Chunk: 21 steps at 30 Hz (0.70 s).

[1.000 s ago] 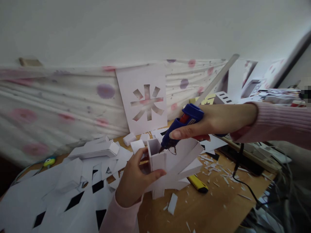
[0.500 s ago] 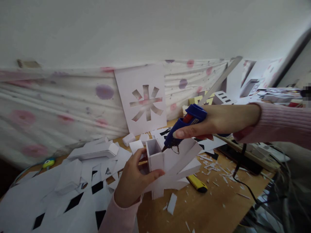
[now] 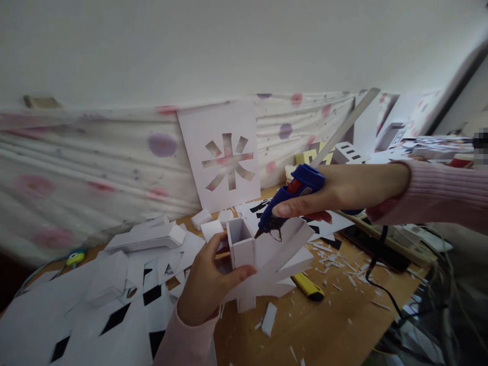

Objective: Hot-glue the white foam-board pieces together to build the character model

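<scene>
My left hand [image 3: 208, 284] grips a white foam-board shape [image 3: 244, 254] built of box-like arms, thumb on the front wall and fingers behind it. The arm in that grip stands upright with an open, hollow top. In my right hand [image 3: 324, 195] is a blue glue gun [image 3: 280, 203], with a long pale glue stick [image 3: 346, 127] jutting from its back. Its dark nozzle points down at the right edge of the hollow top, touching or very close. A loop of dark wire hangs below the gun. My fingers hide most of its handle.
A yellow utility knife [image 3: 308, 287] lies right of the shape, among white scraps [image 3: 343, 264]. A white board with a cut-out character [image 3: 190, 157] leans on the curtain. White sheets [image 3: 87, 330] and box pieces [image 3: 148, 236] cover the left side. A black cord [image 3: 389, 292] hangs at right.
The whole view has shifted slightly. The glue gun's nozzle stays at the top edge of the white shape, and both hands keep nearly the same pose and hold.
</scene>
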Motion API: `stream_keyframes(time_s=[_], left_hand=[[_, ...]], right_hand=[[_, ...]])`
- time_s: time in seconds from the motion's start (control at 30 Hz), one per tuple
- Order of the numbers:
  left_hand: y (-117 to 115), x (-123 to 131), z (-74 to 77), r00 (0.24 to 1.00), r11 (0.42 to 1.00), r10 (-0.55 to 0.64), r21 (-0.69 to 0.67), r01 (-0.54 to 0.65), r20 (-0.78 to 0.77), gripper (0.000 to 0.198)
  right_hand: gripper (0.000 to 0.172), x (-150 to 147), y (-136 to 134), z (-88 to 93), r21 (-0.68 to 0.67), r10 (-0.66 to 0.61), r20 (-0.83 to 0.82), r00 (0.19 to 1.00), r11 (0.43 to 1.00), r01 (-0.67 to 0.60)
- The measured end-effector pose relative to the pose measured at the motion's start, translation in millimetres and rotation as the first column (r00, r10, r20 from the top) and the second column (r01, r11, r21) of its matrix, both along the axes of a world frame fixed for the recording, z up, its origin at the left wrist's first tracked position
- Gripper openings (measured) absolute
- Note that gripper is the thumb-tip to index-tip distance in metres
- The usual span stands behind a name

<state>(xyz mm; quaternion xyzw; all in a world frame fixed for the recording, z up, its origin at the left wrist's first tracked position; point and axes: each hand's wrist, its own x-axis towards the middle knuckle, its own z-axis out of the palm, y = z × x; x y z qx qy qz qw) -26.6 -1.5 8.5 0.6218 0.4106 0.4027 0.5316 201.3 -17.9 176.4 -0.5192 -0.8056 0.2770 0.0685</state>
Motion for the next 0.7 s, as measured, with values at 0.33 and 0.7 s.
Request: stream_keyframes(time_s=[0.33, 0.7], left_hand=[[2, -1, -2.4, 1.0, 1.0, -0.001, 0.007, 0.001, -0.023, 0.062], [0, -1, 0.6, 0.997, 0.999, 0.036, 0.006, -0.035, -0.073, 0.062]], right_hand=[[0.056, 3, 0, -2.0, -0.038, 0.013, -0.004, 1.0, 0.999, -0.014], [0.057, -11, 16, 10.0, 0.072, -0.137, -0.08, 0.987, 0.987, 0.142]])
